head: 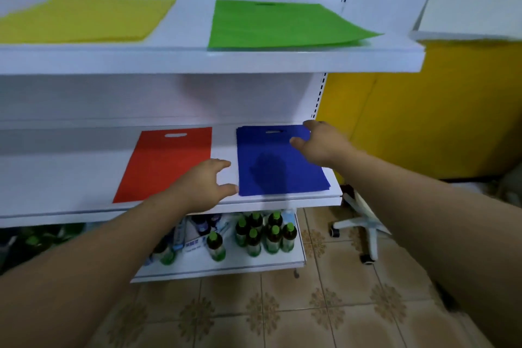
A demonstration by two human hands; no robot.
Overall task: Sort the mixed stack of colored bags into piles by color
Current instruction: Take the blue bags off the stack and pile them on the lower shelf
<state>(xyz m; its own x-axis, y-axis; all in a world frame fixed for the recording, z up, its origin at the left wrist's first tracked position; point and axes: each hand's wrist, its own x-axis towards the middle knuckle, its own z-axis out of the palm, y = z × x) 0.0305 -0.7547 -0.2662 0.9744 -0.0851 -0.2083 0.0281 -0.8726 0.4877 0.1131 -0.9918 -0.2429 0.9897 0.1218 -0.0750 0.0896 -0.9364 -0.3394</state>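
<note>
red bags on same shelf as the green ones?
No, the red bags lie on the middle shelf beside the blue bags, the green bags on the upper shelf.

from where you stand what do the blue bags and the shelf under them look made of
Blue bags: probably non-woven fabric, going by the matte surface, thin flat sheets and die-cut handle slot.
Shelf: likely painted metal, since it is smooth white with a slight sheen and a thin front lip.

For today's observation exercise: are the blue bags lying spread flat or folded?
Spread flat: the blue bags show a full rectangle with the handle slot uncovered.
</note>
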